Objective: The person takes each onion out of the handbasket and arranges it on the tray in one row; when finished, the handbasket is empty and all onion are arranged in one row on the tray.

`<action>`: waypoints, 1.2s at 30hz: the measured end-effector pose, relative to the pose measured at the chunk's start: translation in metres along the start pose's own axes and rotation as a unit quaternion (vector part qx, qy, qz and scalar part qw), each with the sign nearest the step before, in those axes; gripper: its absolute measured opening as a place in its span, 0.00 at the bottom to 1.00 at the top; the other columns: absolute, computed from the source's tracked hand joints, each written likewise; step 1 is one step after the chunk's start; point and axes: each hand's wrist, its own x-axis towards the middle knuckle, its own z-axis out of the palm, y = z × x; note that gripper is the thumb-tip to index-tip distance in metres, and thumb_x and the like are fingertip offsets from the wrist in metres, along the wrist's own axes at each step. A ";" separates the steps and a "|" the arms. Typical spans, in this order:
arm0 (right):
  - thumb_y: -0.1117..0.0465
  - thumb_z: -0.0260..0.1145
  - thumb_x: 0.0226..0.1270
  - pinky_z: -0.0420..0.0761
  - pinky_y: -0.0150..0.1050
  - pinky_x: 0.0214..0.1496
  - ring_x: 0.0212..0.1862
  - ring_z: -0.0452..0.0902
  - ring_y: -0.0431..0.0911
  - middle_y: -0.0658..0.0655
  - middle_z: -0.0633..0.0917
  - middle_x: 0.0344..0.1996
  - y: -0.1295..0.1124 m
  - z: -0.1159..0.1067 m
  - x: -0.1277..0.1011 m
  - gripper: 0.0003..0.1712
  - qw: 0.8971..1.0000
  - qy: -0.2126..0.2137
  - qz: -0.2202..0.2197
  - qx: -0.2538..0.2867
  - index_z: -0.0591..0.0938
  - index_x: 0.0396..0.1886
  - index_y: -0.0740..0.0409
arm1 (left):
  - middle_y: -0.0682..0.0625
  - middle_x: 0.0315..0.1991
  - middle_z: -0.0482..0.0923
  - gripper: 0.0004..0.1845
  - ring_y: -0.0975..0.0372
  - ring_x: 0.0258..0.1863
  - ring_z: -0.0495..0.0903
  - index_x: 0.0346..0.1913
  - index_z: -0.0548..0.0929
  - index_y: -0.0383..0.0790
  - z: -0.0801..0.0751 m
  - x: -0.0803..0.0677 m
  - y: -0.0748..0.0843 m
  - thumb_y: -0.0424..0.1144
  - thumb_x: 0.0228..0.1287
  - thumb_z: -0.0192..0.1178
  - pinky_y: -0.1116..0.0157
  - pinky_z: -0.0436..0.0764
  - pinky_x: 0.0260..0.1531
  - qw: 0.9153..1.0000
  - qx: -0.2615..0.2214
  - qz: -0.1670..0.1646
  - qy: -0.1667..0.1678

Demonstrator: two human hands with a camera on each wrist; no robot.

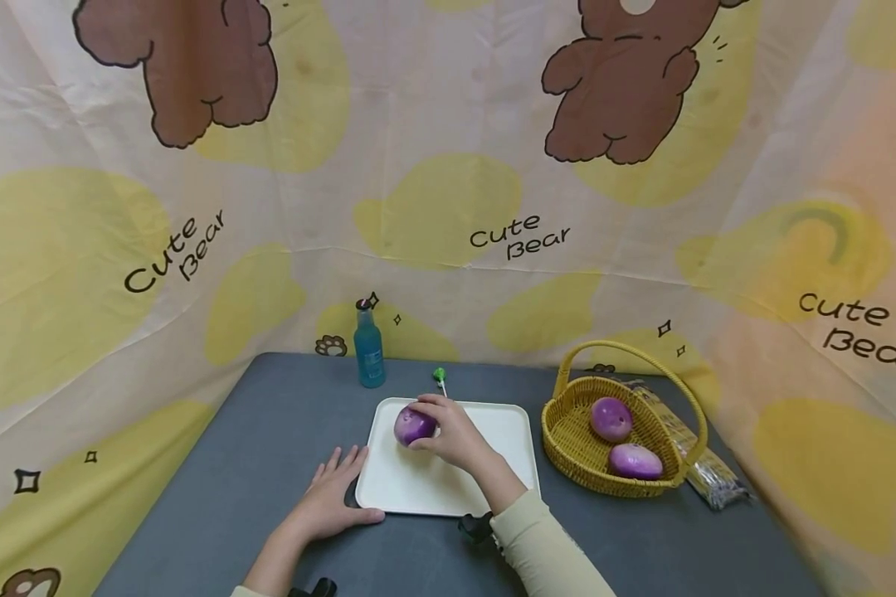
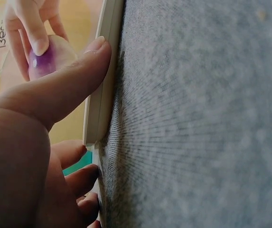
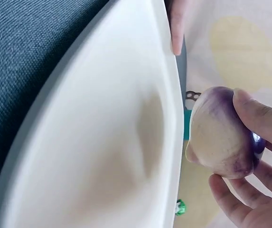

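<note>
A white tray (image 1: 493,431) lies on the grey table. My right hand (image 1: 448,431) grips a purple and white turnip (image 1: 413,425) over the tray's far left part; in the right wrist view the turnip (image 3: 219,133) hangs just above the tray (image 3: 102,142), fingers curled round it. My left hand (image 1: 332,497) rests flat on the table, its thumb (image 2: 74,76) pressed against the tray's left rim (image 2: 102,71). The held turnip (image 2: 43,59) shows past that thumb.
A yellow wicker basket (image 1: 567,431) with a handle holds two more purple turnips (image 1: 611,418) at the right. A packet (image 1: 705,473) lies behind it. A blue bottle (image 1: 369,348) and a small green-topped stick (image 1: 440,377) stand near the cloth backdrop.
</note>
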 end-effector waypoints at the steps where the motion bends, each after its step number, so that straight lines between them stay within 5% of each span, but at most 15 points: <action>1: 0.55 0.81 0.55 0.78 0.53 0.66 0.67 0.73 0.57 0.59 0.77 0.66 0.001 0.002 0.001 0.34 1.000 0.000 -0.002 -0.003 0.82 0.64 0.51 | 0.36 0.80 0.51 0.63 0.36 0.79 0.39 0.80 0.56 0.41 0.000 0.000 0.000 0.68 0.46 0.74 0.33 0.41 0.74 1.000 -0.001 0.000 -0.001; 22: 0.56 0.83 0.52 0.73 0.50 0.71 0.69 0.72 0.53 0.56 0.78 0.66 0.003 0.032 0.013 0.34 0.998 -0.012 -0.014 -0.059 0.84 0.61 0.49 | 0.33 0.79 0.52 0.62 0.34 0.79 0.40 0.80 0.57 0.38 -0.002 -0.002 0.003 0.65 0.47 0.75 0.32 0.41 0.73 1.000 0.004 0.022 0.006; 36: 0.56 0.81 0.54 0.75 0.47 0.70 0.69 0.74 0.52 0.57 0.77 0.68 0.011 0.037 0.013 0.44 1.000 0.003 -0.009 0.019 0.75 0.71 0.54 | 0.34 0.79 0.51 0.63 0.35 0.79 0.39 0.80 0.57 0.38 0.000 -0.001 -0.001 0.66 0.47 0.74 0.33 0.41 0.74 1.000 -0.005 0.023 0.005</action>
